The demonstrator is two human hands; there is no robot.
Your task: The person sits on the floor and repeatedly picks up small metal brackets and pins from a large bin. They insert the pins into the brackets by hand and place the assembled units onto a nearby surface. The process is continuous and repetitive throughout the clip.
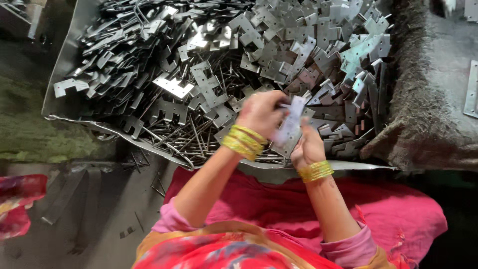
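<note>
A flat metal hinge plate (290, 125), blurred by motion, is held upright between both hands over the near edge of a metal tray (64, 55). My left hand (261, 112) grips its upper part, fingers curled. My right hand (306, 147) holds its lower part from below. Both wrists wear yellow bangles (244, 141). The tray is heaped with several grey stamped hinge plates (298, 45) and thin metal pins (199, 139).
A dark fuzzy cloth (423, 114) lies at the right with a metal strip (470, 89) on it. Pink cloth (398, 209) covers the lap below. A few loose pins (157, 184) lie on the grey floor at the left, near a red cloth (20, 199).
</note>
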